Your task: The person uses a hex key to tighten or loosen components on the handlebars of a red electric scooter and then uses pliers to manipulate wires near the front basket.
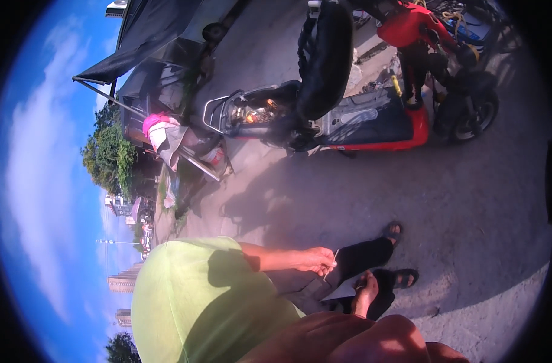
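My left hand [316,259] is closed on a thin pale strip [327,273], held over my dark trousers [363,254] and dangling below the fingertips. A short way below and to the right, my right hand [365,291] has curled fingers around something small that I cannot make out. Both hands are apart, in front of my body, and my sandalled feet show beyond them on the pavement. Above them stands a red and black scooter [412,127] with its black seat [327,63] raised, exposing a storage compartment [252,109] with small items inside.
Grey concrete ground [457,199] lies between me and the scooter. A pile with pink cloth [155,124] and long poles sits at the left, under a dark awning [137,42]. Other bikes [469,27] and clutter stand behind the scooter. Trees and buildings appear at far left.
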Tool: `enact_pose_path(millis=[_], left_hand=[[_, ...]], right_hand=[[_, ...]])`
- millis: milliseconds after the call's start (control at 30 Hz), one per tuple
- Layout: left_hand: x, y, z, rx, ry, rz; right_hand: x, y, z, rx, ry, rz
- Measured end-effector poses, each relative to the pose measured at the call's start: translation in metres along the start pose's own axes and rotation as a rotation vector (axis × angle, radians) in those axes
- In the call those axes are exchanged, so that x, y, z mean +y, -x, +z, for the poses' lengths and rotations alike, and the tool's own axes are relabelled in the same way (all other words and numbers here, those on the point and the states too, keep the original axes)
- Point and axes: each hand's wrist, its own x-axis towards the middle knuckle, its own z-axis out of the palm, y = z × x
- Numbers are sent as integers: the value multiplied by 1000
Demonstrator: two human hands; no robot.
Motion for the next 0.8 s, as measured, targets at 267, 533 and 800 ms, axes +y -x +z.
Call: enact_pose_path(millis=[267, 533, 800], left_hand=[[-39, -3, 20, -15, 58, -96], [-54, -8, 32, -15, 100, -117], [-36, -10, 42, 28, 55, -142]], right_hand=[[15, -5, -22, -14, 1, 69], [7, 1, -34, -19, 5, 138], [10, 2, -39, -122, 9, 77]])
